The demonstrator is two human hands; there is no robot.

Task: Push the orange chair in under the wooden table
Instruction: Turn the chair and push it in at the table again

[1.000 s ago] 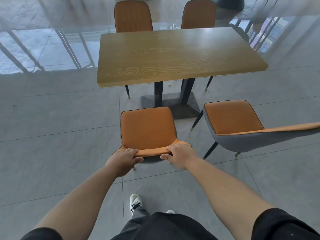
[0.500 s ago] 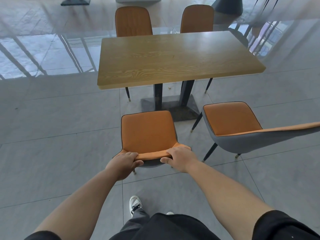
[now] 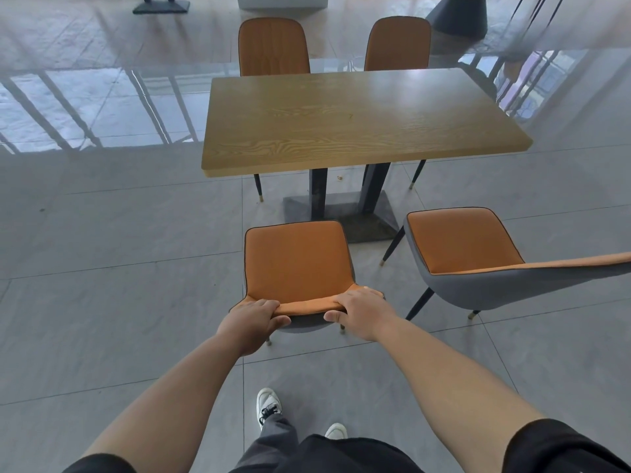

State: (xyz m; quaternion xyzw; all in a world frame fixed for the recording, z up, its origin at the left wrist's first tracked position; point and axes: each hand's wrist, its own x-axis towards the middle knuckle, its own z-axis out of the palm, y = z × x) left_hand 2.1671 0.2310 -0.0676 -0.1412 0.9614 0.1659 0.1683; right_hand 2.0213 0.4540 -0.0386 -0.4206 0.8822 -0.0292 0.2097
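The orange chair [image 3: 296,261] with a grey shell stands on the tiled floor in front of me, its seat facing the wooden table [image 3: 355,121]. The seat's front edge lies a short way before the table's near edge, over the dark base plate [image 3: 368,220]. My left hand [image 3: 251,320] grips the left end of the backrest's top edge. My right hand [image 3: 358,310] grips its right end. Both arms are stretched forward.
A second orange chair [image 3: 461,244] stands pulled out to the right, close beside the one I hold. Two more orange chairs [image 3: 273,46] [image 3: 397,42] are tucked in at the table's far side. My shoes [image 3: 268,404] are on the grey tiles below.
The chair has slid forward a little toward the table, with both hands still on the backrest. My view has moved along with it.
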